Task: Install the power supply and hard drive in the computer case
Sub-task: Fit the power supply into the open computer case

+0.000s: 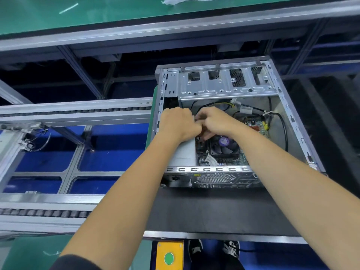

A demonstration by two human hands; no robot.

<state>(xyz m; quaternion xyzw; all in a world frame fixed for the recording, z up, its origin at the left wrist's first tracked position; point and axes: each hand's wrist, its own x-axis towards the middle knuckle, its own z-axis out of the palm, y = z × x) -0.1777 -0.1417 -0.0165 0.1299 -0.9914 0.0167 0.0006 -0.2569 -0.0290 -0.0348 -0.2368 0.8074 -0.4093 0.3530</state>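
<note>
Power supply [184,152], a grey metal box, seated in near-left corner of open computer case [292,121], lying flat, partly hidden under the left forearm. Case lying on its side upon a dark pallet [214,211], open face up, back panel with its vent grille turned near. Inside, to right of the supply: motherboard with black CPU fan [224,147], purple sticker at the hub. Far inside, a silver drive cage [224,84] spanning the width, with cut-out windows. Hard drive not recognisable anywhere. Black cables [282,129] looping along the right wall, one yellow-black bundle under the cage.

Left hand [178,123] above far end of the supply, fingers curled down; right hand [216,121] just beside it, touching it, fingers also curled tight. Both pinching something small between them at the motherboard edge, probably a cable or connector, but hidden by the knuckles, so cannot tell exactly what.

Further out: roller conveyor rails [74,112] at left, blue floor below, green mat [97,14] far. Near bottom edge, yellow box with green button [169,258], and black shoes [214,250] beside it.
</note>
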